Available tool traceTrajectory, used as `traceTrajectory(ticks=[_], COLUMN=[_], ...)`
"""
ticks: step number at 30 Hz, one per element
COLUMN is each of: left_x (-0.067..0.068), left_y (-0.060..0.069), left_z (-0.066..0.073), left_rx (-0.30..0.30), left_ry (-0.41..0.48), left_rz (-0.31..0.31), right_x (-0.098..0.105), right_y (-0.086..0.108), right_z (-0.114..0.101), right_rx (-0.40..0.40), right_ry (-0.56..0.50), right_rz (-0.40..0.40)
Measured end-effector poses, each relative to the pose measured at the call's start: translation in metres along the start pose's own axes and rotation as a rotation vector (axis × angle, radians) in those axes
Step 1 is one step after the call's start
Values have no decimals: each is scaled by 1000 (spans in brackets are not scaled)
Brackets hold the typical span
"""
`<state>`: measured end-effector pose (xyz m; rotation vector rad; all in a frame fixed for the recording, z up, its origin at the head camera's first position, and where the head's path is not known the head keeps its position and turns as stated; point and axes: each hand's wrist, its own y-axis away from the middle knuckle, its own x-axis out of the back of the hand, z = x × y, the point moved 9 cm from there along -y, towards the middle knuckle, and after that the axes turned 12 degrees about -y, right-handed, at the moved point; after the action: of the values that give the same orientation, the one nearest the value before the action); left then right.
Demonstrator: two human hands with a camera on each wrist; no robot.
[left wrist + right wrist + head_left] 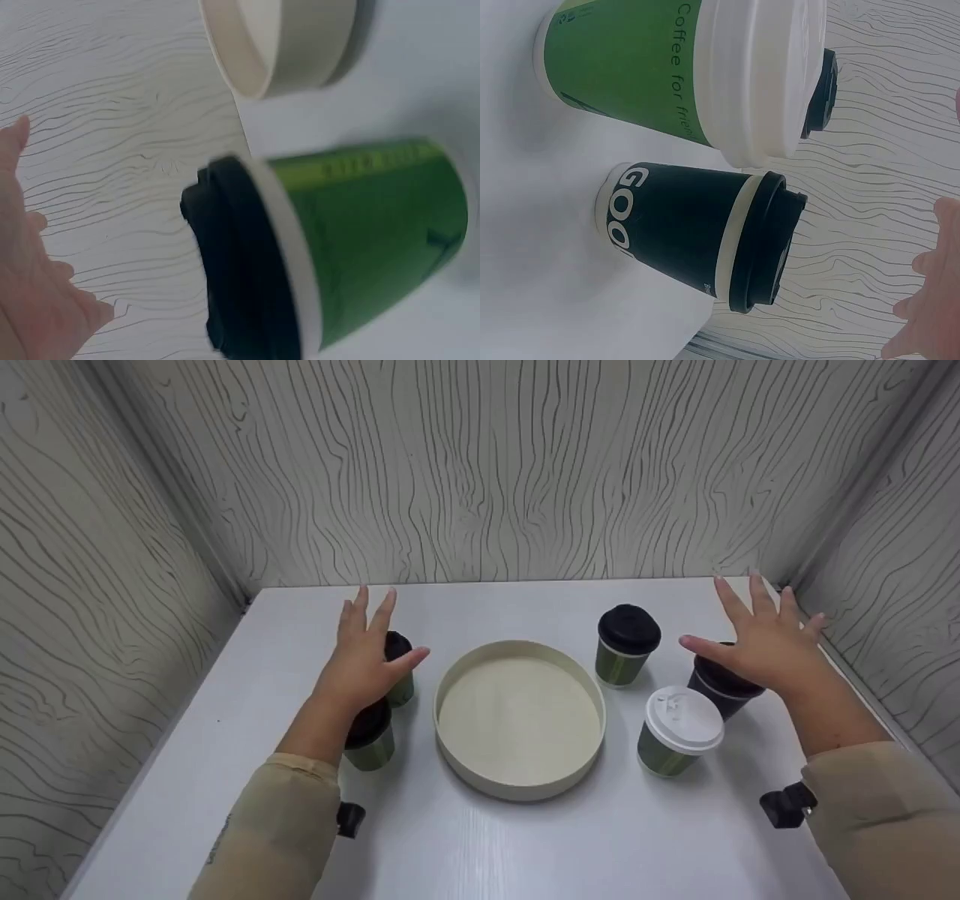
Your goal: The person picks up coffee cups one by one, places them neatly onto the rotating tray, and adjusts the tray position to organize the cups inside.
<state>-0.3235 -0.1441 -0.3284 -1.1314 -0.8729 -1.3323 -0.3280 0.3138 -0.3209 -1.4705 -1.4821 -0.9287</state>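
My left hand point(360, 667) hovers with spread fingers above two green cups with black lids, one point(371, 739) nearer me and one point(403, 690) farther back, partly hidden. My right hand point(772, 649) is raised, fingers spread, over a dark cup point(724, 686); neither hand holds anything. Beside the dark cup stands a green cup with a white lid point(679, 731). Behind them is another black-lidded green cup point(626, 649). A round cream tray point(521, 793) lies in the middle. The left wrist view shows a green cup point(375, 232) close up; the right wrist view shows the dark cup point(682, 225) upright.
The white table point(480, 847) meets a wood-grain patterned panel point(480, 472) at its back edge, with similar panels on the left point(90, 622) and right point(915, 585). Small black devices sit at both wrists.
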Motion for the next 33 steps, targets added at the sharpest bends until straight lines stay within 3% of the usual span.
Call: traceTrajectory(ticks=[7, 17, 24, 33], left_x=[-17, -71, -106, -138], left_y=[9, 20, 26, 25], left_z=[16, 26, 24, 7], left_rx=[-2, -12, 78, 190], left_ry=[212, 489, 569, 664], left_rz=[62, -5, -116, -134], right_x=[-2, -5, -6, -11], right_y=[-2, -2, 0, 2], right_z=[-2, -3, -3, 0], right_rx=[7, 7, 8, 2], right_ry=[-14, -43, -66, -91], right_rz=[-2, -13, -22, -38])
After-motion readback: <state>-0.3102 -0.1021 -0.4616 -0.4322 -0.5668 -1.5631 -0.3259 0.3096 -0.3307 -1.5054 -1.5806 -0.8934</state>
